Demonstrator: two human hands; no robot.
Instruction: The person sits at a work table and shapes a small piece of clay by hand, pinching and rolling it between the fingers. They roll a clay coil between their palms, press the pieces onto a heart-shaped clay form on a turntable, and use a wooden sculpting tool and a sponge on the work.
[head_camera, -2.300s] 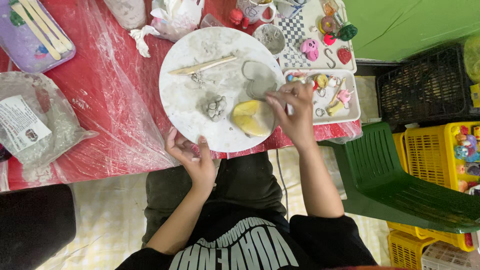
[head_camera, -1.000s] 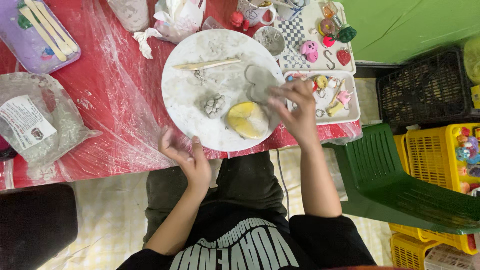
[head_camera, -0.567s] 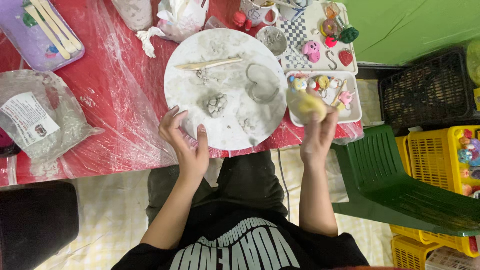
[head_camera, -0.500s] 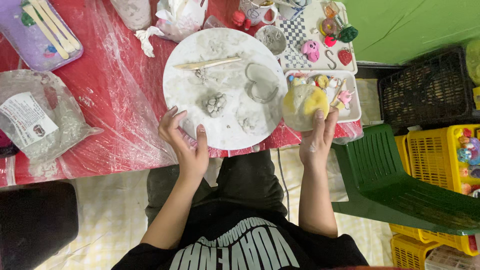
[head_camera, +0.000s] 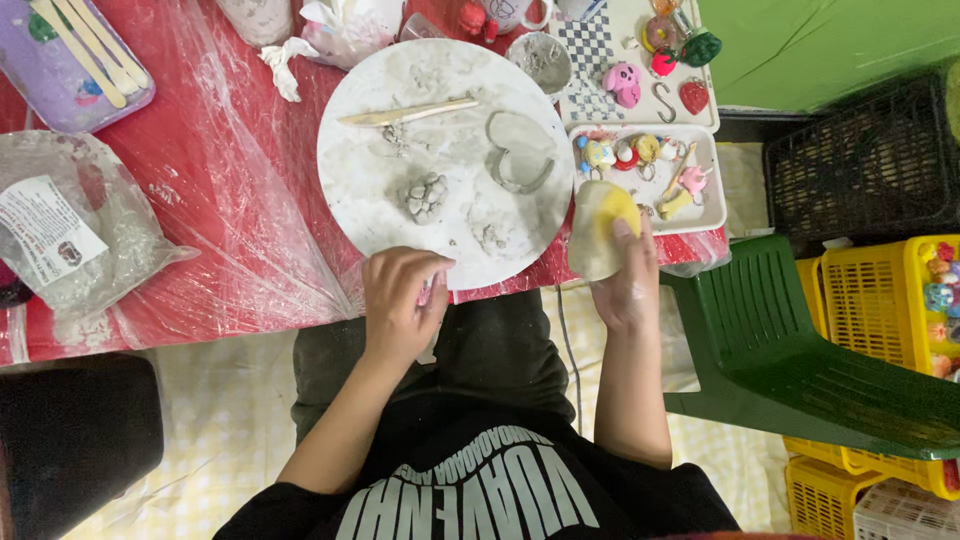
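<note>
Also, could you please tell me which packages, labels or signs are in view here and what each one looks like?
Clear crumpled plastic bag: far left on the red table, holding grey material.
White rectangular paper label: inside that bag, tilted, dark print with a small picture.
Black shirt: bottom centre, large white lettering across the chest.
No signs or screens are in view.

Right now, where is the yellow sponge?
In the head view the yellow sponge is in the right hand, at the right edge of the round white board, just below the white tray of small coloured figures.
</note>
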